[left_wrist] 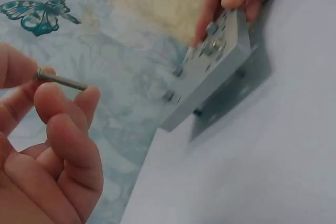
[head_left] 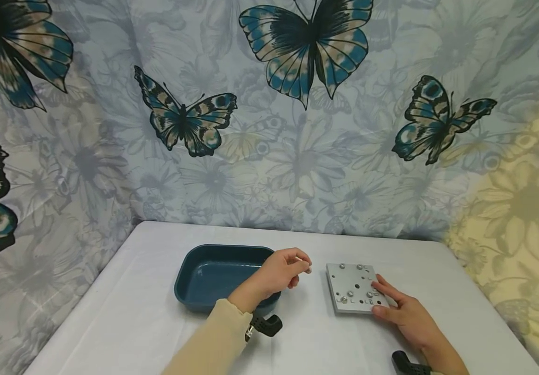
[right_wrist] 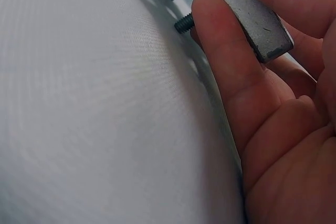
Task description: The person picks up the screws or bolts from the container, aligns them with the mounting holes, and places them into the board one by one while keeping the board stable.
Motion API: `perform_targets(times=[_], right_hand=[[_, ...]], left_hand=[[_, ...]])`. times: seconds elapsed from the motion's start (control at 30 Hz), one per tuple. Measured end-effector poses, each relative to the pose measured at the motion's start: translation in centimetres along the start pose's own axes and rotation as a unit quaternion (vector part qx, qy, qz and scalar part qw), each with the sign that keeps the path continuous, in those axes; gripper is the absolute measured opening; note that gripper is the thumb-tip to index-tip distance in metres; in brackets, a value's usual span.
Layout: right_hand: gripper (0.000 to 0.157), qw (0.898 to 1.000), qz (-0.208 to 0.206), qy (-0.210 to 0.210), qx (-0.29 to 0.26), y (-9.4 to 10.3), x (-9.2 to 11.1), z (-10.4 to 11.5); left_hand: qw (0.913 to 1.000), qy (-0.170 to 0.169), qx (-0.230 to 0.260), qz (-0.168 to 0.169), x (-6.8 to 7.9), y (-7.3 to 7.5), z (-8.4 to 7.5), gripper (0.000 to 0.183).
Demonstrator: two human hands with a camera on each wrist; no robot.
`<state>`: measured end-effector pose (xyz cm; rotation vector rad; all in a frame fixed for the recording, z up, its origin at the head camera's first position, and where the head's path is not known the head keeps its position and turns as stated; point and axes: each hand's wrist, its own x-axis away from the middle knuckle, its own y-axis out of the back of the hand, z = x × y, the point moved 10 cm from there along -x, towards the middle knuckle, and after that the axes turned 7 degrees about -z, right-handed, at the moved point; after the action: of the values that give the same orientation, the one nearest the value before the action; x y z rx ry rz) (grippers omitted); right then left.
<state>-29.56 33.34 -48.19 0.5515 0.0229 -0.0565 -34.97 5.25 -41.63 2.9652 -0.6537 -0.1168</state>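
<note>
My left hand (head_left: 276, 272) is beside the right rim of a dark blue tray (head_left: 189, 260), pinching a thin screw (left_wrist: 62, 81) between thumb and fingertips. The screw's threaded shank shows in the left wrist view. At the right, my right hand (head_left: 409, 316) grips the right edge of a square grey metal plate (head_left: 344, 280), thumb on the near side and fingers at the far side. Several screw heads stand up from the plate's top, among bare holes. Threaded screw ends (right_wrist: 185, 23) stick out below it, over the tabletop.
The table wears a white cloth (head_left: 124, 312). A butterfly-print curtain (head_left: 297, 182) hangs behind and along the sides. Black wrist devices (head_left: 268, 325) sit at both wrists, the left one close to the tray's near right corner.
</note>
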Motion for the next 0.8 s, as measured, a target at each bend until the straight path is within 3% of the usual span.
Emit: perform_targets(times=[0.13,0.4,0.63,0.8], right_hand=[[0.079,1.000,-0.006,0.008,0.003,0.0,0.0,0.1],[0.077,1.000,-0.007,0.018,-0.005,0.2,-0.1,0.2],[0.078,1.000,-0.007,0.013,-0.022,0.2,-0.1,0.1],[0.077,1.000,-0.006,0.014,-0.020,0.2,-0.1,0.1]], left_hand=[[0.9999,0.008,-0.006,-0.013,-0.8,-1.7,0.3,0.013],[0.9916,-0.019,-0.115,-0.055,-1.4,-4.7,0.9,0.016],[0.9715,-0.055,-0.223,-0.058,-1.7,-6.7,1.7,0.013],[0.9609,-0.078,-0.261,-0.051,-1.8,-7.2,1.6,0.014]])
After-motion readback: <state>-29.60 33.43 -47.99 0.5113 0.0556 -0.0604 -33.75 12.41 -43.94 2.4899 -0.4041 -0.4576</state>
